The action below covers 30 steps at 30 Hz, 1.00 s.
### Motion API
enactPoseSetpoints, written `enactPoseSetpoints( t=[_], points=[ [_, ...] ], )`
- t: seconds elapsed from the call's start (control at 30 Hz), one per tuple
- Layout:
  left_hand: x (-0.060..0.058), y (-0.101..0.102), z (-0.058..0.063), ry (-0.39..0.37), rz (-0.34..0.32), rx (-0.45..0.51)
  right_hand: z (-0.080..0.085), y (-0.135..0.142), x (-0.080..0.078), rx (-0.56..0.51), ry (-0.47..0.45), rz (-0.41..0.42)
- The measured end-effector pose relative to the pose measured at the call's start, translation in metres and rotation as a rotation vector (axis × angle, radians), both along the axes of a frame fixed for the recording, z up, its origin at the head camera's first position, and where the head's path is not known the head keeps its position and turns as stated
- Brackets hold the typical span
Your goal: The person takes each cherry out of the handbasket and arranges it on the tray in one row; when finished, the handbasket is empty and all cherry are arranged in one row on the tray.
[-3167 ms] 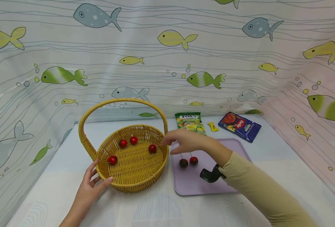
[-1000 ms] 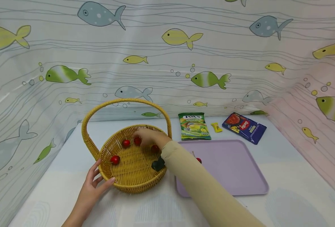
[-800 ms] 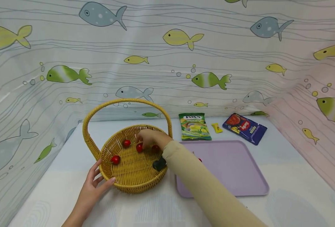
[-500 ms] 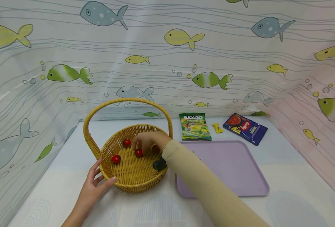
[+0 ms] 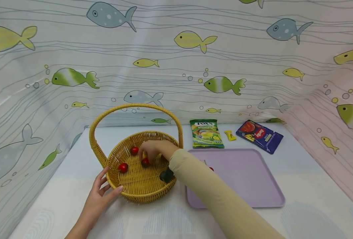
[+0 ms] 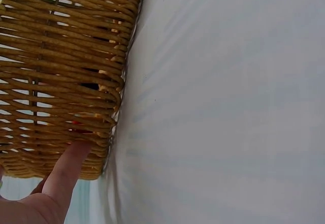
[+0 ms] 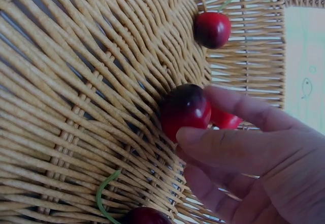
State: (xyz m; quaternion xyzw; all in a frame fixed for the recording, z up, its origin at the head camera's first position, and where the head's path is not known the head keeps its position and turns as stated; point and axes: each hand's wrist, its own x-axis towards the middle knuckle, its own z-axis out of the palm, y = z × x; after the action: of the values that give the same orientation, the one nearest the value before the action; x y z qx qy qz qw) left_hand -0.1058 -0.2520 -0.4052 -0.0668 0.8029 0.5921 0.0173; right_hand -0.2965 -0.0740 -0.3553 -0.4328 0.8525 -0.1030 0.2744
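A yellow wicker basket with a tall arched handle stands on the table. My left hand rests against its left outer side, fingers spread, thumb tip at the front rim. In the left wrist view one finger presses the woven wall. My right hand reaches inside the basket. In the right wrist view, thumb and forefinger pinch a dark red cherry low over the woven floor. Further cherries lie in the basket: one at the left, one at the back, one mostly behind my right hand.
Right of the basket lies a lilac tray; my right sleeve hides part of it and most of a cherry on it. Behind are a green Fox's bag, a small yellow packet and a blue Barilla pouch.
My right hand has gone from above the basket's right rim into it. The cherry it pinches has shifted from the back toward the basket's middle. My left hand has stayed at the basket.
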Motion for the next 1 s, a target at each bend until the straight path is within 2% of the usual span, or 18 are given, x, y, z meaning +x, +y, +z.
enactPoseSetpoints(
  t=[0.13, 0.37, 0.5, 0.67, 0.87, 1.0],
  points=[
    [0.0, 0.001, 0.001, 0.009, -0.001, 0.004, 0.001, 0.001, 0.0, -0.011, -0.033, 0.015],
    [-0.001, 0.003, 0.003, 0.009, 0.0, -0.01, 0.002, 0.002, 0.001, 0.046, 0.035, 0.034],
    [-0.002, 0.004, 0.004, 0.008, -0.002, -0.016, 0.007, 0.005, 0.001, 0.033, 0.038, 0.043],
    [-0.004, 0.003, 0.004, 0.005, -0.005, -0.017, 0.024, 0.011, 0.005, -0.04, 0.041, 0.036],
    [-0.002, 0.001, 0.003, -0.001, 0.0, -0.003, 0.052, 0.022, 0.023, -0.103, 0.112, 0.126],
    [0.001, 0.0, 0.003, -0.017, 0.002, -0.007, 0.062, 0.033, 0.038, -0.122, 0.15, 0.201]
  ],
)
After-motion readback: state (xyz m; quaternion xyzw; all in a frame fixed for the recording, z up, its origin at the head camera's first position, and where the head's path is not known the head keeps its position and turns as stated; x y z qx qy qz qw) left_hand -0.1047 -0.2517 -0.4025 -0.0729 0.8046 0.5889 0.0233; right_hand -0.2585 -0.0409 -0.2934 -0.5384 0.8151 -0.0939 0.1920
